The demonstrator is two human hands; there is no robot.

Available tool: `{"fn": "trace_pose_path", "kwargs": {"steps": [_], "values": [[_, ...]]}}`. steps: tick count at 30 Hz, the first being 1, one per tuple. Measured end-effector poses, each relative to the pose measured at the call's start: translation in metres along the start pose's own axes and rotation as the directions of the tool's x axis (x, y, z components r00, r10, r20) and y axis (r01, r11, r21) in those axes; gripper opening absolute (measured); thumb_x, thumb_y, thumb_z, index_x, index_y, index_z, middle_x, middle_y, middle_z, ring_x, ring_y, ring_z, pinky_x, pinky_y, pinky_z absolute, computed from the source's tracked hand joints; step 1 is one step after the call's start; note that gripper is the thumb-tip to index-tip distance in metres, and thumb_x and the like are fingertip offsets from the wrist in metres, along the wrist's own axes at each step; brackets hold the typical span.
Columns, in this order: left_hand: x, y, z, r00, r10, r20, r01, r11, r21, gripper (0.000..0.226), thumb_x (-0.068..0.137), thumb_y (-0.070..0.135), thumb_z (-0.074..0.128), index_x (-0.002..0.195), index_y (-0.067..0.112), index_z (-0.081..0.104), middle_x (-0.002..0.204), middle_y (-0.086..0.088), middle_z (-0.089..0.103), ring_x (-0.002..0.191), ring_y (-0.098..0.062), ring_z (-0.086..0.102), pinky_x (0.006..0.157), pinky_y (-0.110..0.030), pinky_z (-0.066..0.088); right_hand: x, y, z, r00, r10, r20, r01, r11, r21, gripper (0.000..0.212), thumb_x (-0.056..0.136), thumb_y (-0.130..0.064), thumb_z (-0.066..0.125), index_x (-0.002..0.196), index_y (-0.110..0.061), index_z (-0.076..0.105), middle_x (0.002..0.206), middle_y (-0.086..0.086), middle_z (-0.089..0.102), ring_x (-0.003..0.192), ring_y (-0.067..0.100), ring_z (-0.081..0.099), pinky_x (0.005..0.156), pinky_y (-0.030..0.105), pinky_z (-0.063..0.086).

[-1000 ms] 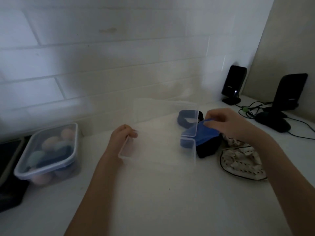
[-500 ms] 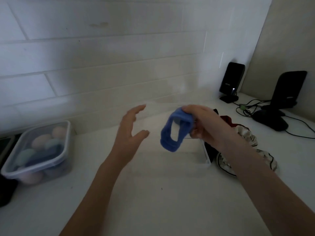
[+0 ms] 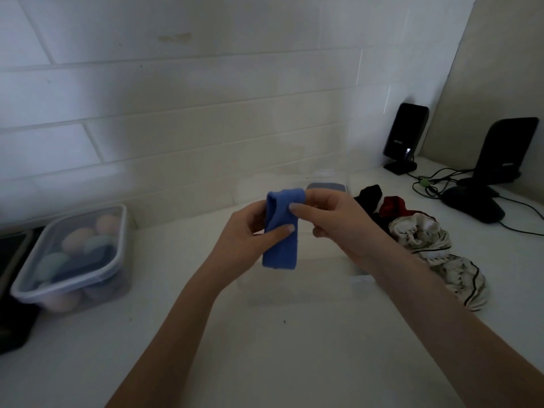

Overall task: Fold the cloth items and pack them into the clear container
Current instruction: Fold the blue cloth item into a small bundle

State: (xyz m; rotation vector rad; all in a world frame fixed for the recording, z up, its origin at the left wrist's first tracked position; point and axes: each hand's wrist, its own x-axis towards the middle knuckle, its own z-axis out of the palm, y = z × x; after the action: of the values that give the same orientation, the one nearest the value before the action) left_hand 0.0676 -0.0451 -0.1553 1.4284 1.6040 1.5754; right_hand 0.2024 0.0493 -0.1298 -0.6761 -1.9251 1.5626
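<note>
A blue cloth band (image 3: pixel 282 231) hangs flattened and upright between both hands above the counter. My left hand (image 3: pixel 244 240) pinches its left edge with the thumb across the front. My right hand (image 3: pixel 332 222) grips its top right corner. Below and behind the hands sits the clear container (image 3: pixel 297 290), faint against the white counter, with a grey item (image 3: pixel 326 187) at its far end. To the right lie more cloth items: a black one (image 3: pixel 368 197), a dark red one (image 3: pixel 393 207) and a white patterned one with dark trim (image 3: pixel 435 254).
A lidded plastic box (image 3: pixel 70 257) with pastel items stands at the left. A dark object (image 3: pixel 11 290) lies at the far left edge. Two black stands (image 3: pixel 404 136) (image 3: pixel 494 169) with cables (image 3: pixel 426 184) occupy the back right corner. A tiled wall rises behind.
My right hand lifted the blue band from the pile beside the container. My left hand let go of the container and took hold of the band, which is now flattened between both hands.
</note>
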Motion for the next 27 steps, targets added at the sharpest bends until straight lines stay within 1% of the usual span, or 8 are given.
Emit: {"fn": "trace_pose_path", "kwargs": {"steps": [3, 7, 11, 14, 17, 20, 23, 27], "values": [[-0.001, 0.002, 0.000, 1.000, -0.024, -0.015, 0.023, 0.999, -0.035, 0.022, 0.081, 0.015, 0.069, 0.092, 0.033, 0.062, 0.082, 0.015, 0.072, 0.078, -0.001, 0.069, 0.068, -0.019, 0.056, -0.002, -0.003, 0.003, 0.999, -0.019, -0.036, 0.017, 0.999, -0.052, 0.007, 0.089, -0.024, 0.060, 0.083, -0.020, 0.063, 0.074, -0.003, 0.056, 0.062, 0.005, 0.049, 0.057, 0.021, 0.038], [-0.002, 0.006, 0.000, 0.998, -0.058, 0.009, 0.059, 0.992, -0.116, 0.020, 0.078, 0.027, 0.065, 0.098, 0.028, 0.064, 0.092, 0.004, 0.074, 0.086, -0.015, 0.071, 0.075, -0.027, 0.058, -0.002, -0.005, 0.005, 0.993, -0.102, -0.053, 0.099, 0.993, -0.065, 0.014, 0.088, -0.019, 0.062, 0.081, -0.009, 0.055, 0.064, -0.002, 0.058, 0.049, -0.002, 0.051, 0.046, 0.011, 0.039], [-0.004, 0.008, 0.001, 0.994, -0.105, 0.042, 0.111, 0.981, -0.161, 0.013, 0.084, 0.018, 0.062, 0.096, 0.022, 0.065, 0.084, 0.003, 0.076, 0.081, -0.020, 0.073, 0.069, -0.027, 0.058, 0.001, 0.003, 0.008, 0.966, -0.211, -0.153, 0.180, 0.965, -0.192, 0.025, 0.083, -0.028, 0.068, 0.092, -0.012, 0.051, 0.076, 0.000, 0.059, 0.062, 0.012, 0.055, 0.057, 0.027, 0.050], [-0.005, 0.008, 0.003, 0.990, -0.131, 0.051, 0.135, 0.987, -0.089, 0.012, 0.082, 0.024, 0.064, 0.093, 0.019, 0.067, 0.088, -0.004, 0.075, 0.081, -0.022, 0.073, 0.074, -0.034, 0.060, 0.001, 0.003, 0.007, 0.973, -0.213, -0.091, 0.194, 0.963, -0.185, 0.024, 0.086, -0.029, 0.064, 0.106, -0.017, 0.057, 0.086, -0.004, 0.058, 0.070, 0.013, 0.055, 0.067, 0.028, 0.049], [-0.006, 0.009, 0.003, 0.989, -0.126, 0.070, 0.130, 0.990, -0.046, 0.022, 0.076, 0.033, 0.065, 0.091, 0.016, 0.069, 0.088, -0.009, 0.075, 0.080, -0.024, 0.072, 0.077, -0.039, 0.059, 0.000, 0.001, 0.008, 0.950, -0.312, -0.001, 0.303, 0.925, -0.230, 0.008, 0.090, -0.018, 0.059, 0.091, -0.012, 0.063, 0.077, -0.007, 0.060, 0.072, 0.009, 0.055, 0.068, 0.028, 0.046], [-0.007, 0.009, 0.004, 0.984, -0.137, 0.114, 0.141, 0.990, -0.028, 0.033, 0.067, 0.038, 0.069, 0.094, 0.019, 0.067, 0.093, -0.009, 0.074, 0.084, -0.024, 0.072, 0.079, -0.040, 0.059, 0.000, 0.001, 0.011, 0.959, -0.282, -0.039, 0.274, 0.951, -0.142, 0.013, 0.093, -0.016, 0.054, 0.085, -0.007, 0.061, 0.067, -0.004, 0.056, 0.056, -0.001, 0.052, 0.053, 0.014, 0.042], [-0.007, 0.008, 0.004, 0.975, -0.145, 0.166, 0.134, 0.988, 0.076, 0.023, 0.073, 0.033, 0.074, 0.092, 0.020, 0.068, 0.084, 0.000, 0.076, 0.079, -0.017, 0.073, 0.074, -0.032, 0.059, -0.001, -0.001, 0.012, 0.974, -0.216, -0.071, 0.213, 0.976, -0.054, 0.014, 0.094, -0.019, 0.051, 0.084, -0.013, 0.059, 0.066, -0.002, 0.058, 0.056, 0.001, 0.056, 0.052, 0.018, 0.047], [-0.008, 0.008, 0.005, 0.994, -0.086, 0.073, 0.068, 0.973, 0.219, 0.009, 0.076, 0.025, 0.073, 0.076, 0.018, 0.067, 0.067, 0.006, 0.070, 0.058, -0.006, 0.067, 0.059, -0.021, 0.056, -0.002, 0.000, 0.013, 0.985, -0.141, -0.102, 0.150, 0.985, 0.084, 0.023, 0.093, -0.022, 0.052, 0.107, -0.006, 0.061, 0.072, 0.011, 0.057, 0.061, 0.012, 0.054, 0.051, 0.020, 0.043]]}}
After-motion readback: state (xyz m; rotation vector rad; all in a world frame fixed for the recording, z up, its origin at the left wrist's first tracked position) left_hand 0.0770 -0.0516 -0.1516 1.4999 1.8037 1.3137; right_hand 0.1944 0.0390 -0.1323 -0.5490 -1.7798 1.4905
